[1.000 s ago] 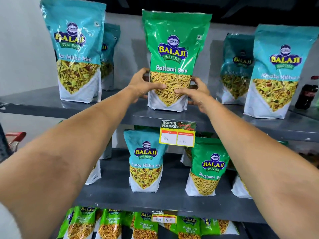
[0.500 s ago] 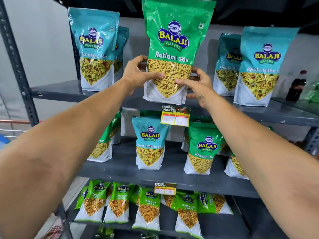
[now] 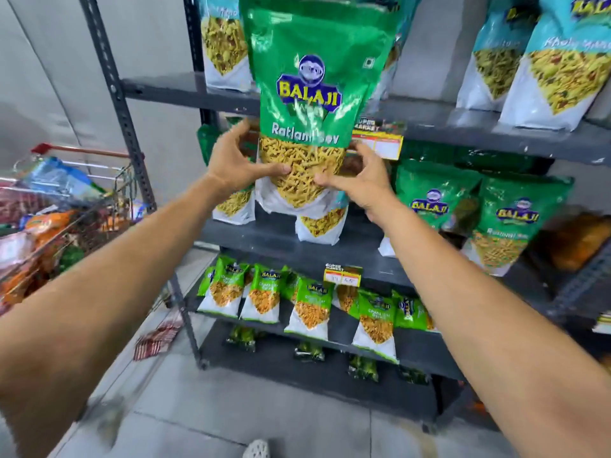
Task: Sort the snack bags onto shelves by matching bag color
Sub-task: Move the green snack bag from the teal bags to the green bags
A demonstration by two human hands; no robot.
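Your left hand and right hand grip the green Ratlami Sev bag by its lower edges, thumbs across the clear window, fingers behind. A second ago that bag stood on the upper shelf; now you hold it clear of the shelf, out in front, its base hanging below the shelf edge. Your view has tipped down and left since then.

Near your feet: grey floor tiles, a pale shoe tip.

Left of your left hand: a wire trolley heaped with mixed packets, red handle on top.

Below your hands: a low shelf carrying a row of small green packets, some leaning.

Just behind the held bag: the middle shelf, one blue-toned bag partly hidden under the green one. Right of your right hand, two green Balaji bags stand on that shelf.

A yellow price tag hangs on the upper shelf edge beside your right fingers.

Farther, above and right: teal bags upright on the upper shelf. Grey wall beyond the rack post.
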